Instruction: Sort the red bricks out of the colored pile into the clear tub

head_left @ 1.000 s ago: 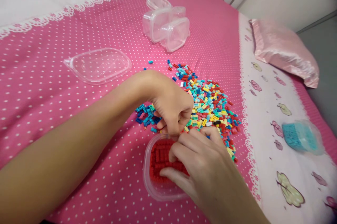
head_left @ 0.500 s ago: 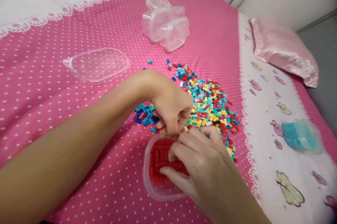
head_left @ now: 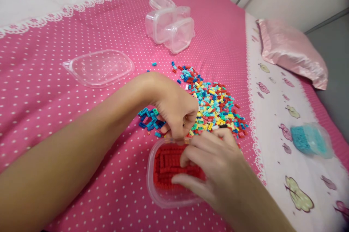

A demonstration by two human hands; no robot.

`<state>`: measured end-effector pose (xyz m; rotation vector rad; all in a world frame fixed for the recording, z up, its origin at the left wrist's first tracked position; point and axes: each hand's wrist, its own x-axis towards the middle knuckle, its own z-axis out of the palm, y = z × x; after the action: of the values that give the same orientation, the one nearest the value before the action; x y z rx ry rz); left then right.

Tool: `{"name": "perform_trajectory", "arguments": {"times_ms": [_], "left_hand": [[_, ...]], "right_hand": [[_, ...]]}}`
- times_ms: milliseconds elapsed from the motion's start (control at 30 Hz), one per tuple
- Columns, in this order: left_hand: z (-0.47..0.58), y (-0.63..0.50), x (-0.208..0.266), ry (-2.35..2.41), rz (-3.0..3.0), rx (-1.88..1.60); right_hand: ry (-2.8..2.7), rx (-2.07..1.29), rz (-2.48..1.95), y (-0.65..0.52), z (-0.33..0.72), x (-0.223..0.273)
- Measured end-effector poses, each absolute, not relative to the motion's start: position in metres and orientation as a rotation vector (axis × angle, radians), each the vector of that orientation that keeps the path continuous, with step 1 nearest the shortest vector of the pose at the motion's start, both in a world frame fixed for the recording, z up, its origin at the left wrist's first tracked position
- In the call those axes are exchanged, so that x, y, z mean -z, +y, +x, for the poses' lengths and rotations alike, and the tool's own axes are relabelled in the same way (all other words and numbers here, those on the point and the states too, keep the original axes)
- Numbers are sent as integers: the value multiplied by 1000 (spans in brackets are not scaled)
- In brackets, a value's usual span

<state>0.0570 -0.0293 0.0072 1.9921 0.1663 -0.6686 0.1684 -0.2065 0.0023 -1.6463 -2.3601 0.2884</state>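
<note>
Tightly packed red building bricks [head_left: 169, 168] fill a clear plastic container [head_left: 151, 192] in front of me. My left hand [head_left: 178, 112] bends over its far rim, closed, with the thumb down on the edge and the other fingers curled behind. Over the right part of the container is my right hand [head_left: 209, 163]; its thumb and forefinger are apart just above the red bricks, with no brick visible between them. Its other fingers bend over the far right rim, their tips partly hidden. Beyond both hands spreads a pile of loose mixed-colour bricks [head_left: 211, 106].
A clear lid [head_left: 102, 68] lies at the left on the pink dotted bedspread [head_left: 109, 188]. Several empty clear containers [head_left: 170, 25] are grouped farther back. To the right are a container of turquoise bricks [head_left: 309, 139] and a pink pillow [head_left: 294, 50].
My right hand has shifted slightly right across the container, uncovering more red bricks. My left hand stays at the far rim. The whole view has drifted a little.
</note>
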Motion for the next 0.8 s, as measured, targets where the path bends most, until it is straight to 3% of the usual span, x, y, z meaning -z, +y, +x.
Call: {"name": "perform_trajectory", "arguments": {"times_ms": [800], "left_hand": [[57,-32,-8,214,1982,608]], "right_hand": [[-2476,-79,-1636,-203,172,0]]}}
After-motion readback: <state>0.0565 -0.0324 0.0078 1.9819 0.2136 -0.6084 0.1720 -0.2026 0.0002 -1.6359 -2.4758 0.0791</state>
